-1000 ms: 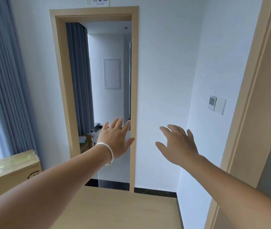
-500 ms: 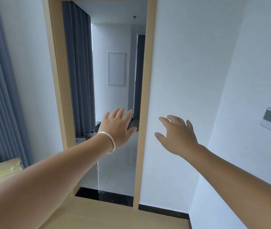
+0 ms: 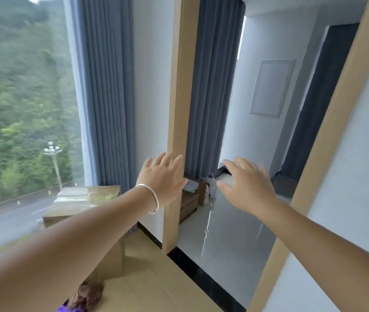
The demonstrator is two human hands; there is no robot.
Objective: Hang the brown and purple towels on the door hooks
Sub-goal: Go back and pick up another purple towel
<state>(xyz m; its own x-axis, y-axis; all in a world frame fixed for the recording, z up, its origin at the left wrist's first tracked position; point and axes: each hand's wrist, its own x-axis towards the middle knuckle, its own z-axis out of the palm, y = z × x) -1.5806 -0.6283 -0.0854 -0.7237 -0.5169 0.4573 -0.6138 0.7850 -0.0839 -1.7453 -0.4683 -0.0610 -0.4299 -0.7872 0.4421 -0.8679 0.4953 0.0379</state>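
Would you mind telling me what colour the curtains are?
The curtains are a muted blue-grey, plain and pleated; the head view, the only one, shows them.

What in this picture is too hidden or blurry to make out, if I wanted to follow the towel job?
All in the head view:
- Brown towel: partly covered by the left forearm.
- Purple towel: only a sliver; the bottom edge cuts it off.
- Door hooks: none in view, so their place cannot be told.
- Things on the floor past the doorway: small, partly behind the right hand.
- Trees outside the window: blurred.
- Left hand: open, holding nothing.
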